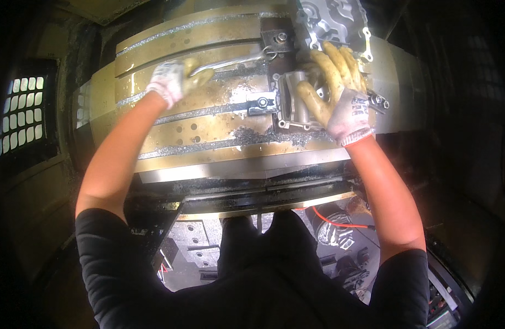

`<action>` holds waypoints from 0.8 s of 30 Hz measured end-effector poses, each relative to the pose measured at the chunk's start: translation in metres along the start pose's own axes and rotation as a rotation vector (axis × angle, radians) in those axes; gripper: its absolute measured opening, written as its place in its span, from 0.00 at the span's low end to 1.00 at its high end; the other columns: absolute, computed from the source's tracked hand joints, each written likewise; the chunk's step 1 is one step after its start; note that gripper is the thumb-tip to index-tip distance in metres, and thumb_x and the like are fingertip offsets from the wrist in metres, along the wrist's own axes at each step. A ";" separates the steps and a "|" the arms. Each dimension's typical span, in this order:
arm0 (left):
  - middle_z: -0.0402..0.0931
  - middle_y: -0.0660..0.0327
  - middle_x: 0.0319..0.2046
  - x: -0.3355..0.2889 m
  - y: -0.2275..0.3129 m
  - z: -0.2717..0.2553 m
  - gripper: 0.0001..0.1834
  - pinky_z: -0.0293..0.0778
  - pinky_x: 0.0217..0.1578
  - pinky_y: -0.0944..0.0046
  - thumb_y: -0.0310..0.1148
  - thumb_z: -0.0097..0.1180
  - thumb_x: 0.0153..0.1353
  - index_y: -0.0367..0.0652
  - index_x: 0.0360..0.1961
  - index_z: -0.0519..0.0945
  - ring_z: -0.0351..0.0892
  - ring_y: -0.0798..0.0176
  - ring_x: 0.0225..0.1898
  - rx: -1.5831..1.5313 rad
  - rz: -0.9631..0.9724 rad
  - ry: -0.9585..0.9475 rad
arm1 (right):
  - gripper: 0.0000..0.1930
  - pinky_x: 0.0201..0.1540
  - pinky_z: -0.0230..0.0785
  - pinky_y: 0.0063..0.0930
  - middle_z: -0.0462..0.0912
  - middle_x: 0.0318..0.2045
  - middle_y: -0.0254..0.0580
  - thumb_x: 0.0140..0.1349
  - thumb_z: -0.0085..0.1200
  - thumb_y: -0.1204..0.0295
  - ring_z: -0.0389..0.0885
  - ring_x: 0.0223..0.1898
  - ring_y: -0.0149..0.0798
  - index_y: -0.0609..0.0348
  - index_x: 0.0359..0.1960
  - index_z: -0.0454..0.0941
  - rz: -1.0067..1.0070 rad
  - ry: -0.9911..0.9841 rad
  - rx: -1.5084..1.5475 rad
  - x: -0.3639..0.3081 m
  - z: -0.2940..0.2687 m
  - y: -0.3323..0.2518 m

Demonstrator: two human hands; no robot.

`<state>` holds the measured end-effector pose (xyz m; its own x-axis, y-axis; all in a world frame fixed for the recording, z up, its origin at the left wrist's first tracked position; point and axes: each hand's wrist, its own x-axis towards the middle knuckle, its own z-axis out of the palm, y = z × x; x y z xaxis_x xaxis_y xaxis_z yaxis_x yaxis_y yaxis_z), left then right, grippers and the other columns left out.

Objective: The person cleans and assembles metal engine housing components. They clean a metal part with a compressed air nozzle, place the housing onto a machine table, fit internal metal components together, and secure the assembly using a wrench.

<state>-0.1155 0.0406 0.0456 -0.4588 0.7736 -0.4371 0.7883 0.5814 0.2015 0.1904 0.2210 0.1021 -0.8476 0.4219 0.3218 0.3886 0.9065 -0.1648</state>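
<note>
My left hand, in a white work glove with yellow-coated fingers, is closed round one end of a long silver wrench. The wrench's ring end lies just below a dark clamp block with a bolt; whether it touches the block I cannot tell. My right hand, gloved the same way, is open with its fingers spread over a grey metal casting. The fingertips reach the lower edge of a second, larger casting. Part of the nearer casting is hidden under the palm.
Both castings stand on a slotted machine table scattered with metal chips. Another bolted clamp sits left of the nearer casting, and more bolts stand right of my hand. Below the table edge, an orange cable runs beside a bucket.
</note>
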 end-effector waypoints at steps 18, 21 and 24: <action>0.86 0.46 0.41 0.004 0.083 0.031 0.25 0.81 0.44 0.53 0.50 0.57 0.67 0.35 0.46 0.84 0.86 0.51 0.40 -0.599 -0.155 -0.206 | 0.38 0.72 0.60 0.58 0.72 0.67 0.53 0.67 0.47 0.36 0.62 0.74 0.61 0.49 0.69 0.70 -0.008 -0.021 -0.016 0.005 0.000 0.003; 0.85 0.55 0.32 -0.005 0.089 0.027 0.09 0.82 0.24 0.61 0.33 0.63 0.66 0.37 0.39 0.83 0.82 0.64 0.25 -0.963 -0.229 -0.306 | 0.38 0.72 0.59 0.59 0.72 0.67 0.53 0.67 0.48 0.36 0.62 0.74 0.61 0.49 0.70 0.69 0.010 -0.046 -0.026 0.005 -0.002 0.004; 0.83 0.56 0.28 -0.019 0.093 0.034 0.10 0.81 0.20 0.66 0.33 0.63 0.67 0.35 0.40 0.82 0.82 0.64 0.22 -1.247 -0.270 -0.368 | 0.36 0.72 0.60 0.58 0.71 0.68 0.51 0.65 0.54 0.43 0.63 0.73 0.61 0.49 0.69 0.70 0.017 -0.031 -0.004 0.004 -0.001 0.004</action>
<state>-0.0199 0.0714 0.0426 -0.2480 0.6002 -0.7604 -0.3013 0.6982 0.6494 0.1892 0.2259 0.1038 -0.8515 0.4370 0.2897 0.4047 0.8991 -0.1666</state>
